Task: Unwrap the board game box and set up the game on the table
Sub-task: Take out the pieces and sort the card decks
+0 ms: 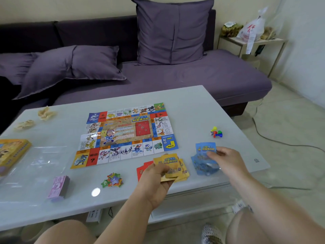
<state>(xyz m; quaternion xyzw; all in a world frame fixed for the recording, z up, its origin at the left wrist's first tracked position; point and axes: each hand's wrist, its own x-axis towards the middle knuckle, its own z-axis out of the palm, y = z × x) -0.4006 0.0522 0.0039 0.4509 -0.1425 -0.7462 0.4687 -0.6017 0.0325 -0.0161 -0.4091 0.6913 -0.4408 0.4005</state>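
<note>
Left grip point(156, 176): clamped on yellow cards point(171, 167).
Right grip point(226, 159): clamped on blue cards point(205, 150).
Board point(126, 136): flat on desk point(184, 106), just beyond both grips.
Advice: square each stack, then lay it beside the board.

Pale cream wall point(70, 7) behind a dark purple sofa point(193, 74); one purple cushion point(172, 30) upright against the backrest, two slumped cushions point(70, 64) on the seat at left. Glossy white coffee table point(193, 106) just in front, with a round light reflection point(95, 192) near its front edge. At right, a side table point(274, 40) holds a plastic bag point(253, 29); a dark cable point(263, 136) trails across the pale tiled floor point(281, 117).
</note>
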